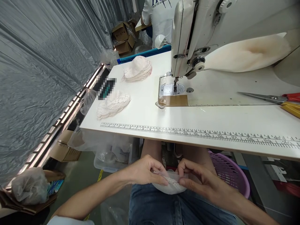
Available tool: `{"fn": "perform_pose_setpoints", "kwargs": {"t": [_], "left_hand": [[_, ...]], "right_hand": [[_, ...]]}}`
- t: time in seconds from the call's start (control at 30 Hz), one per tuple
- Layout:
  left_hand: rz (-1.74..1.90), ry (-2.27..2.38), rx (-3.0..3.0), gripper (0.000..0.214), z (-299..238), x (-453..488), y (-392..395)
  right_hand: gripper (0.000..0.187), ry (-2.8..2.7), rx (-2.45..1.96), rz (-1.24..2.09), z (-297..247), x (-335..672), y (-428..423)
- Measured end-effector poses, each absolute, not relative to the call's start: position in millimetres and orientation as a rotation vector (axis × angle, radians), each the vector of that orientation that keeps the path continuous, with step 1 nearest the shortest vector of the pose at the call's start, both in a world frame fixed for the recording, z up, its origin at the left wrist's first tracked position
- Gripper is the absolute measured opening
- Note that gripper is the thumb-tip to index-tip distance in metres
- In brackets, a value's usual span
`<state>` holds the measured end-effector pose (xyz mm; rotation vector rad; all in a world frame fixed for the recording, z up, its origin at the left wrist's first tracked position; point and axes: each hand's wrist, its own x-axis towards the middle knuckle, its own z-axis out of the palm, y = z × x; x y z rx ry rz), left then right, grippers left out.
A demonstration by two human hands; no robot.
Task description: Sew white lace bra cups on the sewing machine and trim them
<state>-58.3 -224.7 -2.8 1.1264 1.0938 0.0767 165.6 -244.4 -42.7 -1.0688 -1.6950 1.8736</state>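
Held cloth [172, 188], sewing machine [181, 40], scissors [277, 98], basket [231, 170]

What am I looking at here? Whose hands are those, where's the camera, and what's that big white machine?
There's just one picture, taken by a camera worn on a person's head. It looks forward and down, so you see what's in front of them.

The left hand and right hand are that person's own bare hands. Both pinch a small whitish cloth piece over their lap.

The big white thing is a sewing machine. Its needle part points down at a metal plate.

On the white table are a pale cloth pile, a lacy pile nearer the person, scissors with red and yellow handles, and ruler marks along the near edge.
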Motion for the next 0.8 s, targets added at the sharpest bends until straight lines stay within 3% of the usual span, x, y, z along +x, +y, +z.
{"fn": "perform_pose_setpoints", "kwargs": {"t": [0.07,0.2,0.33,0.8], "left_hand": [[0.088,1.085,1.124,0.032,-3.6,-59.0,-225.4],[0.089,1.09,1.141,0.028,-3.6,-59.5,-226.2],[0.085,1.105,1.152,0.024,-0.8,-58.5,-226.3],[0.084,1.133,1.158,0.025,0.7,-60.0,-225.7]], "right_hand": [[0.018,-1.631,-1.021,1.911,-41.1,163.2,-244.4],[0.034,-1.594,-1.043,1.961,-39.7,159.8,-245.1],[0.026,-1.709,-1.172,1.871,-41.2,159.6,-246.4],[0.026,-1.766,-1.159,1.774,-41.1,165.6,-248.3]]}}
